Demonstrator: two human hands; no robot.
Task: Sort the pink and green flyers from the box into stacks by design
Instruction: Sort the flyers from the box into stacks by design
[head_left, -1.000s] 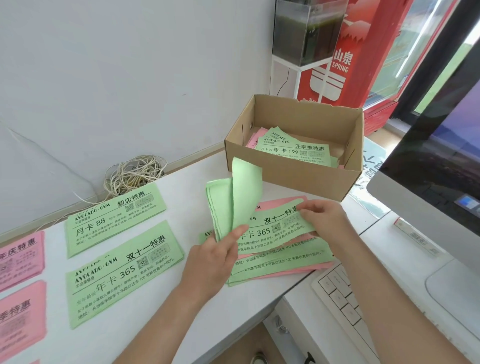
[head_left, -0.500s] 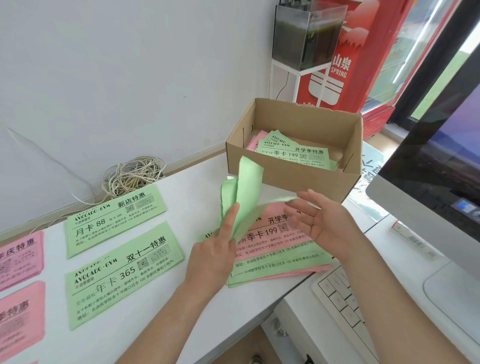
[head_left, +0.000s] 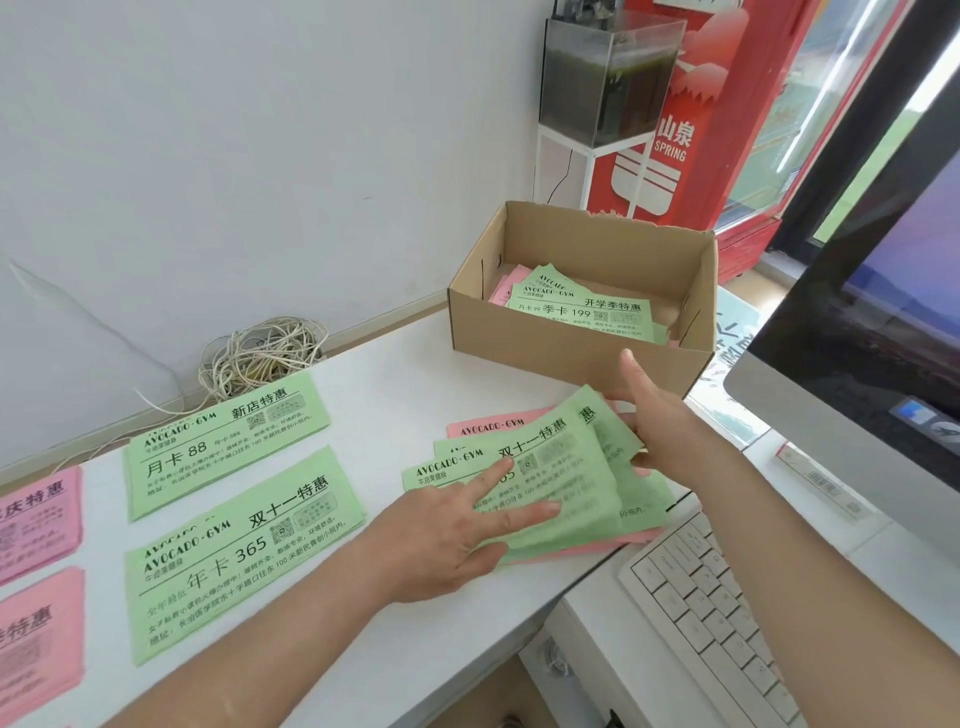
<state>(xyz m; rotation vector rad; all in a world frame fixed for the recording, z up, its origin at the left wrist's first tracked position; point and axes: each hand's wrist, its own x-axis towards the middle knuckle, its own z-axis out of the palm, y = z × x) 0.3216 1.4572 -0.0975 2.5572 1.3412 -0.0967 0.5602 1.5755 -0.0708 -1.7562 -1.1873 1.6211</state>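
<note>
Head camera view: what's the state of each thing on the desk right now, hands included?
cardboard box, open, flyers inside.
mixed pile, loose, fanned, unsorted.
left hand, open, fingers pressing flat on the mixed pile.
right hand, open, against the pile's right edge.
green 88 stack, lying flat.
green 365 stack, lying flat.

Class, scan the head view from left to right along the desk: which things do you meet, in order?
pink stacks → green 365 stack → left hand → right hand → monitor
</note>
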